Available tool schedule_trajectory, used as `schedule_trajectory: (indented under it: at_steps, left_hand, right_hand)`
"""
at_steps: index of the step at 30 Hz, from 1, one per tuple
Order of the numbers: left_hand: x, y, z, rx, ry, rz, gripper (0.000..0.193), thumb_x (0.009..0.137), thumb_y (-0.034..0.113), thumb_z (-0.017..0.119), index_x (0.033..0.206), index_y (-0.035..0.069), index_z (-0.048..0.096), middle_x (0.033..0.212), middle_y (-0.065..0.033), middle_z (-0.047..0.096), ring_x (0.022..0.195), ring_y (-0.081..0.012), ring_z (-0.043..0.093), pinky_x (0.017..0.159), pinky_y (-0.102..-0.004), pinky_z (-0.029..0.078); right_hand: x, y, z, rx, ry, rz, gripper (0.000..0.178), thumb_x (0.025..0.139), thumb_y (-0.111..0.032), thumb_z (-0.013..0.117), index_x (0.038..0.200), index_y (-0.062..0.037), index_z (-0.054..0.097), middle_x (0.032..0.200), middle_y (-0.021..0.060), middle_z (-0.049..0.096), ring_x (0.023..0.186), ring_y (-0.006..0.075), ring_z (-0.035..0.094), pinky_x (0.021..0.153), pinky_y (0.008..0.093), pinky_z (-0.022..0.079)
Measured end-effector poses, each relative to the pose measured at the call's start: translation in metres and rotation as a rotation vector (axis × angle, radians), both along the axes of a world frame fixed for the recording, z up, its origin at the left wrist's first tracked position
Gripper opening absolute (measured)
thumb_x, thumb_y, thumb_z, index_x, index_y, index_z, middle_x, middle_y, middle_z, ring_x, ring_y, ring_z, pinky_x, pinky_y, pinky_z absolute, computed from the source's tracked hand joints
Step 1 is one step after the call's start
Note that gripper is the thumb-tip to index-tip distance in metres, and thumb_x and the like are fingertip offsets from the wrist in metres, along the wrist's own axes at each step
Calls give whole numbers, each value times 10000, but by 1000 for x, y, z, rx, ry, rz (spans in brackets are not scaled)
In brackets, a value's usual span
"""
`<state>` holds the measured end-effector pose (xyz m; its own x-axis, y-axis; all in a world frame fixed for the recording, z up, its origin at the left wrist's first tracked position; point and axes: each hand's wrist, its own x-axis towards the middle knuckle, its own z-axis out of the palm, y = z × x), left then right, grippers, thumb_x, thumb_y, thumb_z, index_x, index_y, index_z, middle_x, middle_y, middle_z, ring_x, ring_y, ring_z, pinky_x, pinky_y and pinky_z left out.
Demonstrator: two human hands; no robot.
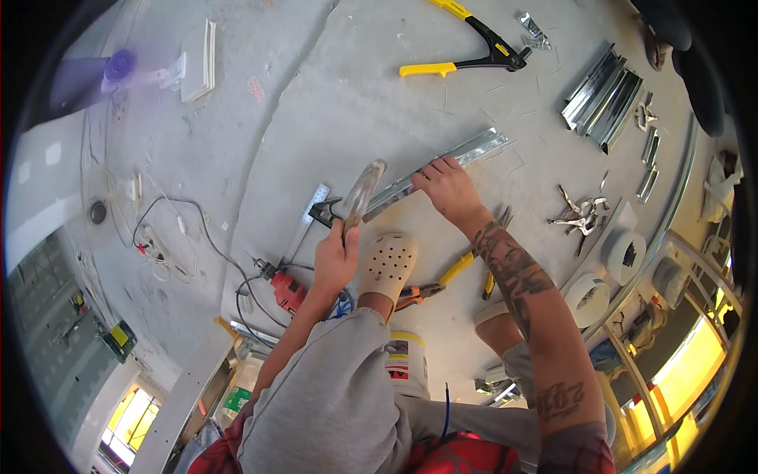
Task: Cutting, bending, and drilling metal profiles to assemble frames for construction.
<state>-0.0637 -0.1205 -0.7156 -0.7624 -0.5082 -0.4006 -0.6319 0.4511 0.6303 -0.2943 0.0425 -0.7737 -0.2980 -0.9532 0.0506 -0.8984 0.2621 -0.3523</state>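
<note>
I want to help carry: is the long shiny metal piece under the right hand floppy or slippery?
The metal piece seems fairly stiff, with edges folded along its length. It's probably light, since it looks thin, and perhaps slippery, being smooth and shiny.

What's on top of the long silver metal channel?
The bare right hand is on the long silver metal channel. A greyish elongated tool held in the left hand overlaps its left end; contact unclear. The surface beneath both is covered, so not visible.
</note>
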Motion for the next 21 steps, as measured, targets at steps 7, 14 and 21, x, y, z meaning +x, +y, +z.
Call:
schedule_trajectory:
  at_steps: [7,14,21]
  left_hand:
    - [2,-3,-21,-81,-134,-125,371,1020,374,546,1081,8,563,726,-260,636,687,-478,636,566,-506,476]
    - [8,6,-2,91,136,33,389,1017,406,546,1029,17,562,702,-259,631,681,-480,631,589,-547,477]
    - [-10,6,-2,24,-37,20,375,1022,395,540,1034,23,588,697,-248,631,673,-474,634,577,-519,482]
  right_hand:
    - [0,-9,1,-31,14,9,94,847,-132,601,920,-139,660,862,32,643,927,216,609,922,363,456]
    - [-1,-4,2,5,0,9,94,841,-126,602,915,-141,658,863,30,644,931,215,609,913,365,458]
    - [-1,0,0,24,23,19,97,847,-125,596,919,-141,659,855,30,638,930,218,608,893,361,459]
